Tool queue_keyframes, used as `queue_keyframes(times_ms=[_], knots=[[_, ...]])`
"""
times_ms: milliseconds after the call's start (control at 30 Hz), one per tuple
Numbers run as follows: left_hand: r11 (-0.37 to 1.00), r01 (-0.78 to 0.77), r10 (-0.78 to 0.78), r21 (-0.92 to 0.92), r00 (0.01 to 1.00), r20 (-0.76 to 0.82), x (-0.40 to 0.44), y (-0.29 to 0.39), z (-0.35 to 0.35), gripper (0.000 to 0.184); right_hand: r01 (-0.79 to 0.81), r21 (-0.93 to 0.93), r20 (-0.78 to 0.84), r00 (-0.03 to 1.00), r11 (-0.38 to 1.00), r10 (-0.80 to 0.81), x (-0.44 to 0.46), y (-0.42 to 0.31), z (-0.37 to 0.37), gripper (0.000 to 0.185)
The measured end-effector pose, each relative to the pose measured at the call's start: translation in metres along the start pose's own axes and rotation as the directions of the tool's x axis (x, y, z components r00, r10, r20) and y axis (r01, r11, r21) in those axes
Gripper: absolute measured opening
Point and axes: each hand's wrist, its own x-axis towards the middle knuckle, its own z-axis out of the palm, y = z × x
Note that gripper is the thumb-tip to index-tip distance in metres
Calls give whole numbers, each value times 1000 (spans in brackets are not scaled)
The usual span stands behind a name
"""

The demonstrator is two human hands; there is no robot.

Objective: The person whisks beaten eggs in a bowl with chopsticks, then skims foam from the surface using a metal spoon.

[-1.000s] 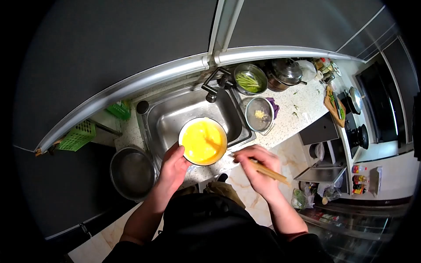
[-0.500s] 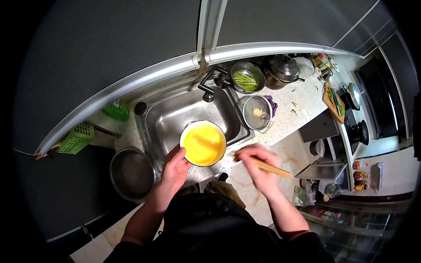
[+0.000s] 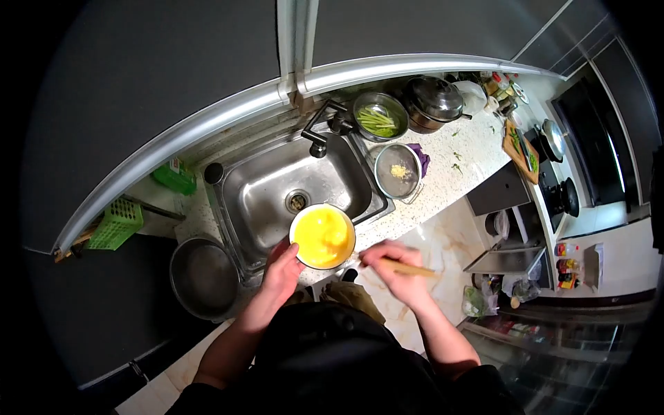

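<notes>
My left hand (image 3: 279, 275) grips the left side of a white bowl (image 3: 294, 227) with a dark rim, its thumb over the edge. Bright yellow liquid that looks like beaten egg (image 3: 321, 238) covers the bottom of the bowl. The bowl is held over the front edge of the sink. To its right, my right hand (image 3: 398, 274) is closed around wooden chopsticks (image 3: 416, 270), whose thick ends point right. Motion smears this hand, and the chopstick tips cannot be made out clearly. The chopsticks are apart from the bowl.
Behind the bowl lies a steel sink (image 3: 252, 187) with a black faucet (image 3: 318, 142). On the right counter are a bowl of green stalks (image 3: 377, 123), a strainer with yellowish bits (image 3: 398, 171) and a lidded pot (image 3: 434, 104). A large metal basin (image 3: 204, 278) stands left.
The bowl has shifted slightly down, so the sink drain now shows. My right hand with the chopsticks has moved a little left and down. The view has shifted slightly.
</notes>
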Motion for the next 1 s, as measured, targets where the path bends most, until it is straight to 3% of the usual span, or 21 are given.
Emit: queue_keyframes(times_ms=[67, 200, 267, 300, 400, 467, 533, 600, 667, 700, 733, 800, 867, 933, 967, 1000], knots=[[991, 70, -79, -110, 994, -77, -1, -9, -4, 47, 60, 37, -38, 998, 998, -59, -8, -3, 3, 7], [998, 57, -57, -22, 998, -2, -5, -16, -5, 47, 31, -123, -118, 992, 992, -46, -22, 8, -5, 7], [996, 78, -79, -33, 997, -16, -6, -17, -2, 47, 19, 99, -104, 995, 995, -9, -29, 8, -1, 7], [994, 98, -101, -49, 994, -44, -8, -18, 0, 46, 72, -30, -225, 971, 997, -77, -29, 11, -3, 7], [996, 87, -88, 26, 995, 35, -10, -19, 4, 46, -30, 52, -95, 995, 998, 35, -42, 19, -4, 8], [995, 101, -101, 10, 994, 52, -6, -21, 4, 45, -34, 98, -96, 994, 995, 43, -44, 20, -3, 8], [992, 122, -122, -11, 991, 51, -9, -21, 7, 44, -53, 2, -303, 952, 999, 51, -47, 19, -6, 7], [989, 147, -146, -4, 987, 72, -8, -23, 12, 44, -86, 49, -244, 965, 995, 95, -56, 18, -3, 7], [990, 140, -140, 7, 987, 82, -3, -22, 13, 43, 17, 149, -251, 968, 989, 21, -59, 18, 0, 9], [991, 135, -136, 13, 988, 77, -3, -23, 14, 42, 31, -18, -368, 929, 999, -35, -57, 14, -4, 9], [990, 141, -142, 14, 987, 76, -4, -23, 14, 42, 25, -17, -371, 928, 1000, -30, -58, 11, -5, 9], [991, 126, -129, 39, 986, 101, -1, -24, 17, 40, -55, -12, -163, 985, 998, 52, -62, 8, -5, 9], [991, 130, -133, 36, 985, 105, 3, -21, 19, 39, -16, 28, -190, 982, 999, 21, -60, 8, -8, 8], [989, 143, -146, 30, 985, 89, 0, -19, 20, 38, -31, -59, -294, 956, 998, 12, -57, 7, -13, 8], [988, 150, -152, 36, 984, 89, -1, -18, 21, 38, -57, -10, -189, 980, 998, 54, -60, 6, -12, 8], [988, 151, -154, 42, 983, 95, 1, -17, 23, 38, -55, -11, -191, 980, 998, 51, -59, 5, -12, 8]])
